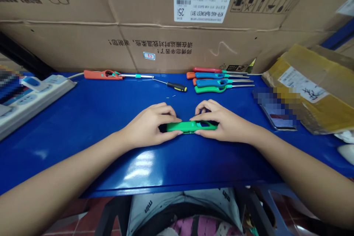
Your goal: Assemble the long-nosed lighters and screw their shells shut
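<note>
A green lighter casing [188, 127] lies lengthwise between my hands, near the middle of the blue table. My left hand [155, 123] pinches its left end between thumb and fingers. At the other end, my right hand [218, 120] grips the part with the trigger opening. No metal tube shows on this casing. Behind my hands lies a screwdriver [177, 86] with a black and yellow handle. Two tiny metal pieces [170, 97] rest just in front of it.
An orange lighter [99, 75] with loose metal tube lies at the back left. Several long-tube lighters [211, 82] are grouped at the back right. A power strip [49, 90] sits left; a phone [276, 112] and taped parcel [312, 84] sit right. Cardboard [155, 11] walls the back.
</note>
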The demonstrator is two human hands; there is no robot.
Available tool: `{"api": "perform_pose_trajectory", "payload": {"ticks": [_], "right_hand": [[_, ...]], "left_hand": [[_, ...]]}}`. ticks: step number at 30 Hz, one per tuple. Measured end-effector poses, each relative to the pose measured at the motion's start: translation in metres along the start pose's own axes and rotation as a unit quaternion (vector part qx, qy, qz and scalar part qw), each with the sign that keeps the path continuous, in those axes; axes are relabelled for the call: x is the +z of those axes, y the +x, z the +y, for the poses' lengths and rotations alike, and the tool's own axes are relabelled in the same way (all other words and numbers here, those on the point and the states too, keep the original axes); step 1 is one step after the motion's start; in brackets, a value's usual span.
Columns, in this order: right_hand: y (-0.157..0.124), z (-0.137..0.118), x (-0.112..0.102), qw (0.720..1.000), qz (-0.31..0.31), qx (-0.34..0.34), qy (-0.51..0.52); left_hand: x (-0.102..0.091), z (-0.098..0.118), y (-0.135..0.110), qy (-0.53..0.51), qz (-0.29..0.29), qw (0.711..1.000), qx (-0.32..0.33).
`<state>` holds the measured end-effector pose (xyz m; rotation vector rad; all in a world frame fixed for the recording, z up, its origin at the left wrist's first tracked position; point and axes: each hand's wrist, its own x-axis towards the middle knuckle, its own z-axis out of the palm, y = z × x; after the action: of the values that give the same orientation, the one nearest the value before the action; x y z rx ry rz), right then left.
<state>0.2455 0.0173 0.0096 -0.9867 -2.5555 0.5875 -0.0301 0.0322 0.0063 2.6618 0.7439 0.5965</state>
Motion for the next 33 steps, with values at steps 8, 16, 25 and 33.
{"api": "perform_pose_trajectory", "payload": {"ticks": [8,16,25,33], "right_hand": [[0.0025,0.0025,0.0025,0.997,-0.008,0.018,0.073],[0.0013,0.0018,-0.0007,0.997,-0.013,0.016,0.079],[0.0007,0.0022,-0.0012,0.999,-0.018,0.01,0.047],[0.0016,0.0001,-0.0027,0.999,-0.006,0.002,0.049]], "left_hand": [[-0.0014,0.0047,-0.0014,-0.004,-0.024,1.0,-0.004],[0.0002,0.0068,-0.0009,0.009,-0.005,1.0,0.017],[0.0019,0.0061,-0.0008,0.005,-0.011,1.0,0.012],[-0.001,0.009,-0.0002,0.026,-0.006,0.999,0.021]]}}
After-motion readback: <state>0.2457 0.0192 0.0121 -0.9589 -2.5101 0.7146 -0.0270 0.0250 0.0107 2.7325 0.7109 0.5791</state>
